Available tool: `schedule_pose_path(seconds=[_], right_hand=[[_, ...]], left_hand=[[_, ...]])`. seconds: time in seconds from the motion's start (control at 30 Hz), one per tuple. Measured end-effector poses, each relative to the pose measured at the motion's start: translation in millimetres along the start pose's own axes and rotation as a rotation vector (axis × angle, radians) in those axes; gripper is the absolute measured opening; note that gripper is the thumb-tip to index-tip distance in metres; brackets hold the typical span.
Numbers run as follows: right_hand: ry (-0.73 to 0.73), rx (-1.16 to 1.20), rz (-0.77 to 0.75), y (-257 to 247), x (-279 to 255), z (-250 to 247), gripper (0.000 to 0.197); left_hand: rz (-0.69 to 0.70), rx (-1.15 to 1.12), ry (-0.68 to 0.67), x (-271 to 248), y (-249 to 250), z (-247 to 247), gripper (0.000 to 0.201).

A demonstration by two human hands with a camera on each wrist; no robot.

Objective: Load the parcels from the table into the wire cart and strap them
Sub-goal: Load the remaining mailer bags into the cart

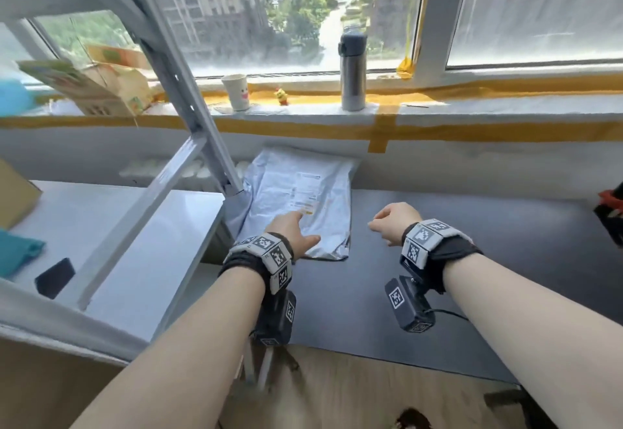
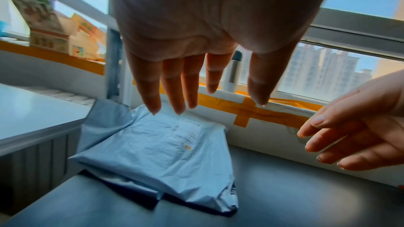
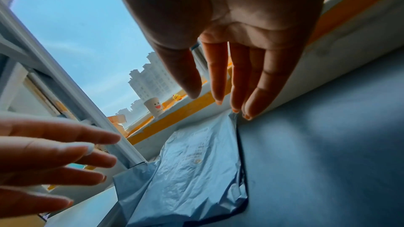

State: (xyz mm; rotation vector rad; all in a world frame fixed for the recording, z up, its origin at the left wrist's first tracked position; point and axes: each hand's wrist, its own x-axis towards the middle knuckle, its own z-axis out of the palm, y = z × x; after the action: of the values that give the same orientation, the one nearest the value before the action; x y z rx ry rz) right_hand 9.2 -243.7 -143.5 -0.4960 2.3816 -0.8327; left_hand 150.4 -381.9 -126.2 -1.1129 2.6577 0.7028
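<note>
Parcel (image 1: 300,206), a pale grey mailer bag, lies flat at the far left of the dark tabletop (image 1: 472,260), against the wall below the window. Left hand (image 1: 293,233) hovers over its near end, grip spread wide and empty. Right hand (image 1: 392,223) hangs just beside its right edge, fingers loosely extended, holding nothing, seemingly ready to lift together.

Flask (image 1: 352,71), cup (image 1: 236,91), duck toy (image 1: 282,96) on windowsill (image 1: 505,105).
</note>
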Motion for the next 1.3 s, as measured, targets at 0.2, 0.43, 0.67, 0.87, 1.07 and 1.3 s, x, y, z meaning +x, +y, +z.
schedule_pose_path(seconds=[0.2,0.43,0.67,0.87,1.07,1.3], right_hand=[[-0.119,0.154,0.136,-19,53,36,0.015],[-0.175,0.186,0.279,-46,130,61,0.04],[-0.131,0.251,0.356,-55,189,65,0.041],[-0.128,0.198,0.28,-37,197,64,0.013],[0.019,0.228,0.322,-19,174,44,0.015],[0.202,0.165,0.336,-3,119,18,0.023]], left_hand=[[-0.119,-0.035,-0.035,37,-43,-4,0.068],[-0.256,0.024,-0.081,107,-73,-17,0.061],[-0.366,0.013,-0.089,172,-82,-11,0.054],[-0.429,-0.063,-0.087,203,-90,10,0.039],[-0.424,-0.107,-0.149,198,-85,33,0.043],[-0.199,0.001,-0.179,170,-47,23,0.035]])
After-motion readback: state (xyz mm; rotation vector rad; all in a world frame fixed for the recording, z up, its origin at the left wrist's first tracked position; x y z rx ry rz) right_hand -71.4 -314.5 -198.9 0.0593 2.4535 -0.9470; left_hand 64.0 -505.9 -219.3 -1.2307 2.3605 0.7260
